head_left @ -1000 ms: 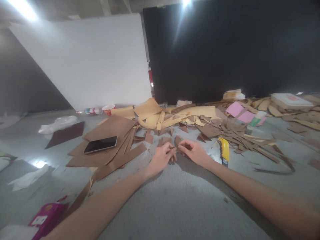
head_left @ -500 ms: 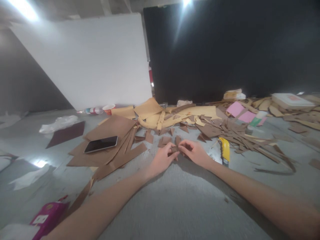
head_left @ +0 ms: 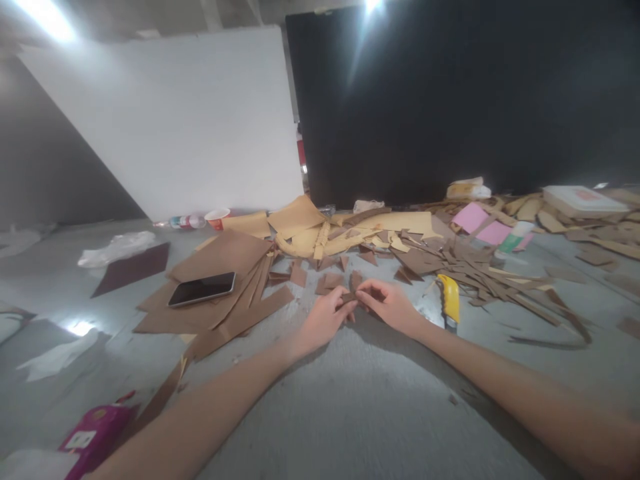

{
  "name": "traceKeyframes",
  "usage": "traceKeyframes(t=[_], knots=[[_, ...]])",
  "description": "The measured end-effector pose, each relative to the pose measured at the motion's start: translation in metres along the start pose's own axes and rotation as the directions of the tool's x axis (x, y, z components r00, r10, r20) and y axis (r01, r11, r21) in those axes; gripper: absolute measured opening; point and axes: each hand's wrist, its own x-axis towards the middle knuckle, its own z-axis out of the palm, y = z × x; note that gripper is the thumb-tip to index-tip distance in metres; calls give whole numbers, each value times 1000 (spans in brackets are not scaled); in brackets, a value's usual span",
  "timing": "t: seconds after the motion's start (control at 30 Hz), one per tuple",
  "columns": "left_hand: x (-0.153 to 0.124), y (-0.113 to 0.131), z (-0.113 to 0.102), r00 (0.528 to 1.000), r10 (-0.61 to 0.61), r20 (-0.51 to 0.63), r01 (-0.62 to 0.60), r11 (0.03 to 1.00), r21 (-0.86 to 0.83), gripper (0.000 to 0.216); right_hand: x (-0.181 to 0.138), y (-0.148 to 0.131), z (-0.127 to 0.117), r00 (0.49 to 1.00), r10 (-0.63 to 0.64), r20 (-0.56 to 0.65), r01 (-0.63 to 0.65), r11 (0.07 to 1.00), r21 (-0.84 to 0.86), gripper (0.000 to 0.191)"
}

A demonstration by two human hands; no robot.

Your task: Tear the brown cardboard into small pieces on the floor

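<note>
A small brown leather-like piece [head_left: 349, 297] is pinched between both hands above the grey table. My left hand [head_left: 324, 316] has its fingers closed on the piece from the left. My right hand [head_left: 387, 305] grips its right end between thumb and fingertips. Just beyond the fingers lie several small brown cut pieces [head_left: 330, 281]. To the right of my right hand rests a yellow utility knife [head_left: 450, 300]. The fingers hide much of the held piece.
At left, a black phone [head_left: 203, 289] lies on brown sheets [head_left: 225, 253]. Brown strips [head_left: 480, 273] are heaped at right, with yellowish scraps [head_left: 300, 227] behind. A purple device [head_left: 97, 433] sits at the near left. A paper cup [head_left: 217, 219] stands at the back, near white and black panels.
My left fingers have shifted slightly around the small brown piece. Both hands stay in nearly the same place, and everything else looks unchanged.
</note>
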Motion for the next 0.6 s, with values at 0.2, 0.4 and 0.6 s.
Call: traceKeyframes(t=[0.2, 0.4, 0.6], knots=[[0, 4, 0, 1000, -15, -10, 15, 1000, -22, 25, -1, 1, 1, 1000, 3, 8, -4, 1000, 16, 33], [-1, 5, -1, 1000, -25, -8, 25, 1000, -19, 25, -1, 0, 0, 1000, -5, 7, 5, 1000, 6, 34], [-2, 10, -1, 999, -31, -28, 29, 999, -42, 27, -1, 1, 0, 999, -37, -19, 36, 998, -51, 36]])
